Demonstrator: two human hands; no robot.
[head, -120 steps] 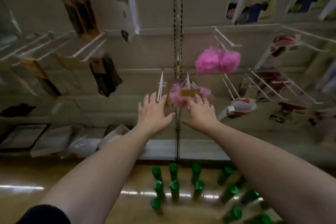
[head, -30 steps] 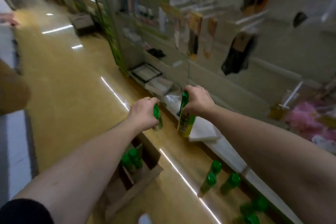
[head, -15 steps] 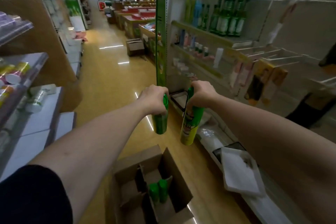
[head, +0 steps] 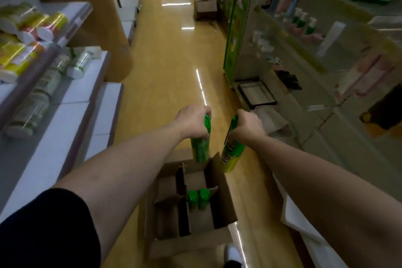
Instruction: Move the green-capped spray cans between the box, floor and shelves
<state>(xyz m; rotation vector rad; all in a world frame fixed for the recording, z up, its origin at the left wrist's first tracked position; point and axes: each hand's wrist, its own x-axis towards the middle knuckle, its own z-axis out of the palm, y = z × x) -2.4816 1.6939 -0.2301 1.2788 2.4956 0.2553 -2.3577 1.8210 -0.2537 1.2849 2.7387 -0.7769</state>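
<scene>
1. Head view, looking down a shop aisle: a person stands over an open cardboard box on the floor, both arms stretched out above it.
2. Left hand is closed round the top of an all-green spray can, fingers curled over its cap. The can hangs upright just above the far edge of the box.
3. Right hand grips a second spray can, green on top with a yellow lower half, by its cap. It hangs just beyond the box's far right corner, tilted slightly, apart from the first can.
4. Inside the box, cardboard dividers split it into cells. Two green-capped cans stand side by side in cells on the right side. The cells left of them look dark; I cannot tell whether they hold anything.
5. Judgement on progress: an early stage. Two cans sit in the box, two more are in hand over it, neither yet lowered into a cell. Several cells seem unfilled.
6. Left of the box, white shelves carry lying cylinders and jars. Right of the box, a shelving unit holds bottles, blurred. Beyond the box, down the aisle, another carton sits on the floor.
</scene>
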